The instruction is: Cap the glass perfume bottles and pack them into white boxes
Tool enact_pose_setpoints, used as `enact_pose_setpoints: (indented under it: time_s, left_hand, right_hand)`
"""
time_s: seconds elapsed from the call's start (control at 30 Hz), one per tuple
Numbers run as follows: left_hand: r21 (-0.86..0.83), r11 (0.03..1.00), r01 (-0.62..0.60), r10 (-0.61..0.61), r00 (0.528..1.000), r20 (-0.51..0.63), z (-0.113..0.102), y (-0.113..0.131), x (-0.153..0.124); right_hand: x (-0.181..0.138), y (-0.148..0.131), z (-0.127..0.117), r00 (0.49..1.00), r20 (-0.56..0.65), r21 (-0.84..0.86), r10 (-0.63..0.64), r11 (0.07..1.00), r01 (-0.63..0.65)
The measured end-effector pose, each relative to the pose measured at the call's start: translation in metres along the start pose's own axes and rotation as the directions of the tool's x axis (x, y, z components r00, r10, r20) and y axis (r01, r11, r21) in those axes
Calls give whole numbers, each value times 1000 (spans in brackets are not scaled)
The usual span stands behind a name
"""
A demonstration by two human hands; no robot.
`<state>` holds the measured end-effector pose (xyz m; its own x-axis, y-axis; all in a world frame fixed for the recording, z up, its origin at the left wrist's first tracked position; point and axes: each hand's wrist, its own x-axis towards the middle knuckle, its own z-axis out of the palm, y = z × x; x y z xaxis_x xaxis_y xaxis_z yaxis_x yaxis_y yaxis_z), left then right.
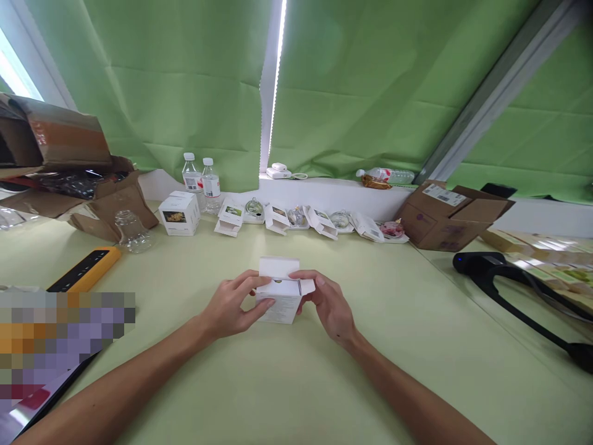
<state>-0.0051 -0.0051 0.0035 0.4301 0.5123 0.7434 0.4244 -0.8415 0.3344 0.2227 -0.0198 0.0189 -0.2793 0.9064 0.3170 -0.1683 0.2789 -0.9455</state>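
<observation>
Left hand: closed lightly on the left side of the white carton; thumb on the printed front, forefinger at the top edge. Right hand: narrow hold at the right side of the same carton, forefinger near the foot of the lid flap.

White carton: upright, just below the centre of the frame; lid flap raised at the back, side flap sticking out to the right.

Handling, as a judgement: steady the walls with light left-hand pressure, keeping the thin card square. Work 1 flap at a time, bending only along the crease. Keep the side flap clear of the lid flap's edge.

Obscured near the hands: carton's interior and right wall; some right-hand fingertips. Front print too fine to read. Direction of fold, inward or outward: impossible to tell.

Farther out, across the middle of the frame: 4 white packs, each beside a clear-wrapped item; contents hard to identify. Lower left: pixelated patch, wholly masked. Upper left: brown carton, cut off by the frame. Right edge: black device, also cut off, purpose unclear.
</observation>
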Motion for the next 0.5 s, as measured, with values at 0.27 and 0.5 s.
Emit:
enact_pose_setpoints:
  time_s: [0.27,0.5]
  left_hand:
    - [4,1000,16,-16,1000,1,0,0,-1]
    - [-10,1000,9,-9,1000,6,0,0,0]
  right_hand:
    - [1,-2,1,1000,-18,-2,21,1000,-21]
    - [2,-1,-1,1000,-19,-46,12,999,-13]
